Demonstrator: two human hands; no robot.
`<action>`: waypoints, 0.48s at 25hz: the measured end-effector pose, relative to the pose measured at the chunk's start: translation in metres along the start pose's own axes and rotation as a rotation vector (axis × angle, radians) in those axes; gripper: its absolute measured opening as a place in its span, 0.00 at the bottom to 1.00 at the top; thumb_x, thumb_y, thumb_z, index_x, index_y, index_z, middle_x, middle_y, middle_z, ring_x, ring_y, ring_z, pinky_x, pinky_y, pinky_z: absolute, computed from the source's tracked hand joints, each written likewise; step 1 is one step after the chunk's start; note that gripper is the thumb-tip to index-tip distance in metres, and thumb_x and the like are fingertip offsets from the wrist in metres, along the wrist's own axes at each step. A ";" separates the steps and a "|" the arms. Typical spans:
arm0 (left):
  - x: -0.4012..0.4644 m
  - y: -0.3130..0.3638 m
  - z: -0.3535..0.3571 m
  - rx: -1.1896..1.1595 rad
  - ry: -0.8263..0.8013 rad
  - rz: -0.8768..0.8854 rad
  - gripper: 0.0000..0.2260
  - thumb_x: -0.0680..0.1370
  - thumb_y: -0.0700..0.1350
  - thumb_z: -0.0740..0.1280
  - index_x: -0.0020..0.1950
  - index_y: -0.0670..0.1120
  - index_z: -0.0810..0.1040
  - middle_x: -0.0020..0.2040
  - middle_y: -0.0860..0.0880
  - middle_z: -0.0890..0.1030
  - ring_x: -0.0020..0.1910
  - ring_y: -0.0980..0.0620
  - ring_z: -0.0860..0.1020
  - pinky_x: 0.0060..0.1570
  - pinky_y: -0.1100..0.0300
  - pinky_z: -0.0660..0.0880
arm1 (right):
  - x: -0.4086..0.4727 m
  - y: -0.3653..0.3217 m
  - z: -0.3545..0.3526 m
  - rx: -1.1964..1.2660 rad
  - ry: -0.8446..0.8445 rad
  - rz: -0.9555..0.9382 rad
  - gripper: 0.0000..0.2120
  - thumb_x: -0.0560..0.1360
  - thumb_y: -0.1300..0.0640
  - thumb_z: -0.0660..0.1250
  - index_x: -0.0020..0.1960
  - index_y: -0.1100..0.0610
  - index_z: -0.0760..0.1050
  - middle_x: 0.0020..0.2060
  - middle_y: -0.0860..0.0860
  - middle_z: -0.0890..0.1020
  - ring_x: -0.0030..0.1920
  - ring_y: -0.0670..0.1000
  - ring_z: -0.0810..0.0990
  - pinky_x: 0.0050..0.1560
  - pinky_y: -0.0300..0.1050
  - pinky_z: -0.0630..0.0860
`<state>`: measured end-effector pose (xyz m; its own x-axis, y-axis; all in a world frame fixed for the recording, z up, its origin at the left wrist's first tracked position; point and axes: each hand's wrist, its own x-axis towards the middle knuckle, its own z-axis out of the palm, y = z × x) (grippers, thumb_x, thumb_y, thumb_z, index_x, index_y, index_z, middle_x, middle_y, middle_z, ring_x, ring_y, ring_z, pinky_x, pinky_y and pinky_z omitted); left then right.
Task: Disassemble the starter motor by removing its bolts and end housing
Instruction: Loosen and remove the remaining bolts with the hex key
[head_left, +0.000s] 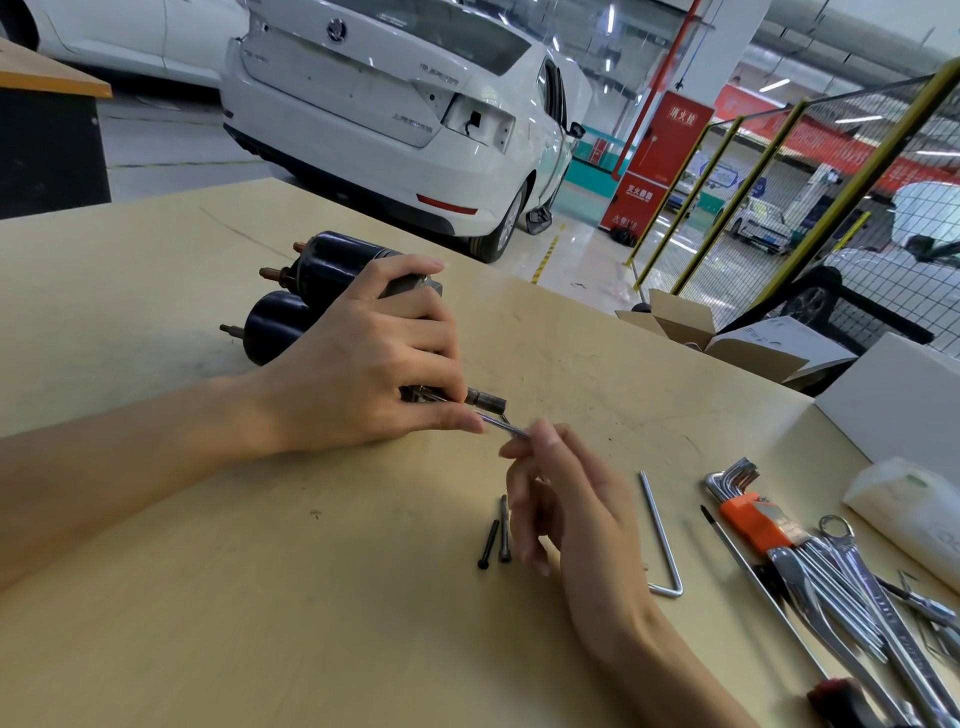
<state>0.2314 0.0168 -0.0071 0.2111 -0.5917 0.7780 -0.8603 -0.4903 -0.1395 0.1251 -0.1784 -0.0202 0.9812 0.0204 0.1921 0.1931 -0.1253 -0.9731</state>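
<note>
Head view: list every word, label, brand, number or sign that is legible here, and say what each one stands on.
"消火栓": white characters at the top of the red fire cabinet.
Lower characters on that cabinet: blurred, unreadable.
Round emblem and lettering on the white car boot lid: too blurred to read.
Engraving on the wrenches: too small to read.
Red banner behind the fence: unreadable.
Starter motor, bolts: no text visible.

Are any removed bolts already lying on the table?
Yes, two black bolts lie side by side on the table near the right hand.
</note>
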 end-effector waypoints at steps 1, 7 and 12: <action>0.000 0.000 0.000 -0.001 0.001 0.000 0.15 0.78 0.59 0.67 0.40 0.51 0.85 0.39 0.57 0.81 0.49 0.55 0.78 0.73 0.45 0.60 | 0.000 0.000 -0.001 0.023 -0.018 -0.008 0.14 0.76 0.45 0.61 0.43 0.55 0.78 0.30 0.52 0.74 0.23 0.51 0.68 0.23 0.39 0.63; 0.000 0.001 0.000 0.009 0.010 -0.005 0.15 0.78 0.59 0.68 0.39 0.50 0.84 0.39 0.57 0.81 0.49 0.54 0.78 0.73 0.45 0.60 | 0.001 -0.001 -0.004 -0.010 0.009 -0.021 0.18 0.79 0.66 0.54 0.44 0.55 0.81 0.31 0.52 0.75 0.22 0.50 0.68 0.22 0.38 0.62; 0.001 0.002 0.001 -0.005 0.008 -0.006 0.16 0.78 0.59 0.67 0.38 0.50 0.84 0.38 0.56 0.81 0.48 0.54 0.78 0.72 0.44 0.61 | 0.001 0.002 -0.003 -0.083 -0.011 -0.001 0.21 0.81 0.66 0.53 0.44 0.52 0.82 0.30 0.50 0.75 0.22 0.49 0.68 0.23 0.37 0.63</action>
<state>0.2303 0.0150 -0.0071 0.2127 -0.5836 0.7837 -0.8614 -0.4906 -0.1316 0.1267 -0.1811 -0.0211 0.9810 0.0310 0.1917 0.1939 -0.2069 -0.9590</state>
